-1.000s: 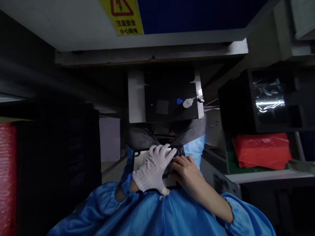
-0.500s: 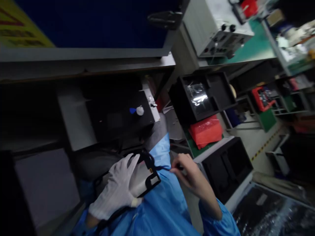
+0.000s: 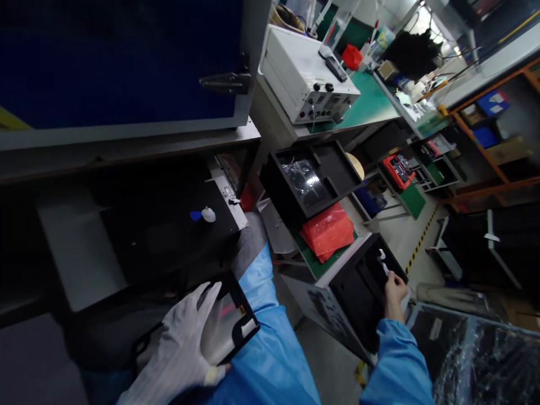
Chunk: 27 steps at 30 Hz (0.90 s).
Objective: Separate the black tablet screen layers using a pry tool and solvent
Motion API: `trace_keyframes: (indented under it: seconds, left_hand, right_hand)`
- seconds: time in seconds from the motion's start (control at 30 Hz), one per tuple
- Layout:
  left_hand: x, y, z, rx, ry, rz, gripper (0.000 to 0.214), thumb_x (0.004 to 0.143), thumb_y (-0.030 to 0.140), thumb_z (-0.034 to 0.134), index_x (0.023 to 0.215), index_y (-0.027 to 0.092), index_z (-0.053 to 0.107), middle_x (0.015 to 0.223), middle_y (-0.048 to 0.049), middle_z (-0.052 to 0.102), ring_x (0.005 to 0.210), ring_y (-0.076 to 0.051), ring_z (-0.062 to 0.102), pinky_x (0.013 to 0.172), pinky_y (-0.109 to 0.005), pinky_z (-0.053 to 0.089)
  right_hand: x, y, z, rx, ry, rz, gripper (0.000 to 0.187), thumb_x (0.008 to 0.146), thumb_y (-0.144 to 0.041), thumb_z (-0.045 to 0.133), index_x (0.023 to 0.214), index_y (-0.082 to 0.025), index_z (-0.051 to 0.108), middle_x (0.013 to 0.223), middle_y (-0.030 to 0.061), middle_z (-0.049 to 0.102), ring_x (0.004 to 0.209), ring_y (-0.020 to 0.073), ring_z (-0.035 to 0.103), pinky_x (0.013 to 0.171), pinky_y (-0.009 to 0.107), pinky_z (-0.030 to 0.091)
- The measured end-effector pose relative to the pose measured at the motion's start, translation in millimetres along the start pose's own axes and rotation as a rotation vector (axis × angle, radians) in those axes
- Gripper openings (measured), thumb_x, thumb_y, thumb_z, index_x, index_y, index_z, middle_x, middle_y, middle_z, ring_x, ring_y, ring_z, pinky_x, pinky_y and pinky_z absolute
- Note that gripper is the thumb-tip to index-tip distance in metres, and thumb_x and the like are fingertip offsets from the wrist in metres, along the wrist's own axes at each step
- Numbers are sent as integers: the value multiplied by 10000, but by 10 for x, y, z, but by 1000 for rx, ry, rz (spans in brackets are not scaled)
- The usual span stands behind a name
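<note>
My left hand (image 3: pixel 179 332), in a white glove with a bare thumb tip, grips a black-framed panel (image 3: pixel 219 329) on my lap. The panel has a pale, shiny face and a white patch at its near right corner. Out to the right, my bare right hand (image 3: pixel 395 288) is closed, fingertips pinched on a small white strip (image 3: pixel 385 266) over a black tray (image 3: pixel 363 281). Part of the strip is hidden by the fingers.
A second black tray (image 3: pixel 333 197) holding clear plastic film stands above red plastic bags (image 3: pixel 328 233). A white instrument box (image 3: pixel 291 70) sits on the green bench. At left is a dark bench top (image 3: pixel 169 247) with a small white-and-blue item (image 3: pixel 208 214). A plastic-wrapped black stack (image 3: pixel 472 349) lies at lower right.
My right hand has left a dark strip beside the panel and reached right to the black tray, where it pinches the white strip. My left hand still grips the panel. The view has shifted rightward.
</note>
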State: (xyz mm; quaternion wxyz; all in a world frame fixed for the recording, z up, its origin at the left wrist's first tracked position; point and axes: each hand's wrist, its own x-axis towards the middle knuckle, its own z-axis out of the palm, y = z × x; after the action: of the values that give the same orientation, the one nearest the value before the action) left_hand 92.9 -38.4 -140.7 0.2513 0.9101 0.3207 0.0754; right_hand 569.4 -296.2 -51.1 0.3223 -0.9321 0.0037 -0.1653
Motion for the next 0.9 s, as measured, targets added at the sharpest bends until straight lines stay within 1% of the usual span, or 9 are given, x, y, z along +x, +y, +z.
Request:
trace_keyframes:
  seconds: [0.1, 0.2, 0.3, 0.37, 0.47, 0.57, 0.67, 0.77, 0.9]
  left_hand:
    - [43, 60, 4, -1, -26, -13, 1319, 505, 526, 823, 1683, 242, 303, 1638, -265, 561, 1464, -538, 625, 1165, -666, 561]
    - [116, 173, 0, 5, -65, -87, 1295, 482, 496, 856, 1664, 189, 425, 1632, -281, 573, 1473, -542, 608, 1201, -680, 533]
    - [238, 334, -77, 21, -142, -171, 1312, 471, 530, 916, 1660, 137, 524, 1654, -306, 561, 1515, -548, 564, 1264, -693, 477]
    - [339, 445, -171, 35, -207, -232, 1351, 477, 563, 955, 1691, 144, 535, 1702, -303, 524, 1541, -546, 535, 1287, -698, 447]
    - [467, 562, -293, 35, -323, -288, 1520, 429, 624, 1020, 1757, 129, 472, 1746, -326, 463, 1560, -577, 486, 1297, -729, 412]
    - [497, 588, -314, 25, -339, -319, 1627, 404, 768, 1020, 1782, 128, 437, 1751, -332, 446, 1533, -601, 480, 1294, -774, 378]
    - [439, 558, -243, 31, -248, -302, 1651, 376, 813, 1014, 1775, 142, 450, 1721, -319, 471, 1499, -602, 485, 1268, -798, 375]
    - [391, 527, -177, 29, -182, -303, 1652, 366, 803, 1018, 1775, 156, 448, 1707, -307, 477, 1478, -596, 492, 1262, -804, 368]
    - [396, 497, -200, -42, -251, -340, 1644, 398, 769, 1018, 1795, 154, 408, 1743, -312, 433, 1502, -616, 472, 1282, -834, 337]
  right_hand:
    - [61, 18, -37, -53, 19, -30, 382, 1120, -526, 742, 1305, -191, 730, 1280, 87, 748, 1089, 239, 747, 965, 438, 664]
    - [-49, -47, 101, -28, -16, -114, 495, 1111, -656, 643, 1156, -172, 737, 1138, 101, 754, 1018, 263, 736, 962, 481, 640]
    - [-507, -217, 314, 74, -165, -253, 656, 1013, -818, 542, 999, -193, 742, 1030, 130, 750, 971, 322, 729, 954, 534, 626]
    - [-994, -376, 391, 159, -326, -392, 609, 967, -813, 603, 993, -230, 780, 1087, 130, 766, 1050, 342, 736, 1012, 540, 618]
    - [-1757, -615, 351, 234, -595, -836, 296, 1087, -485, 648, 1231, -309, 838, 1267, 125, 767, 1160, 345, 728, 1065, 549, 587]
    - [-2286, -789, 274, 260, -708, -1142, 504, 1085, -254, 639, 1572, -375, 684, 1471, 128, 715, 1241, 360, 704, 1067, 549, 559]
    - [-2518, -880, 289, 182, -738, -1246, 654, 1079, -216, 631, 1702, -391, 533, 1549, 140, 682, 1265, 376, 682, 1058, 567, 549]
    - [-2583, -912, 343, 122, -751, -1316, 642, 1091, -217, 623, 1700, -394, 521, 1555, 134, 684, 1278, 368, 660, 1055, 573, 550]
    - [-2622, -933, 370, 185, -799, -1345, 643, 1096, -202, 591, 1704, -392, 504, 1514, 133, 687, 1272, 361, 644, 1030, 565, 559]
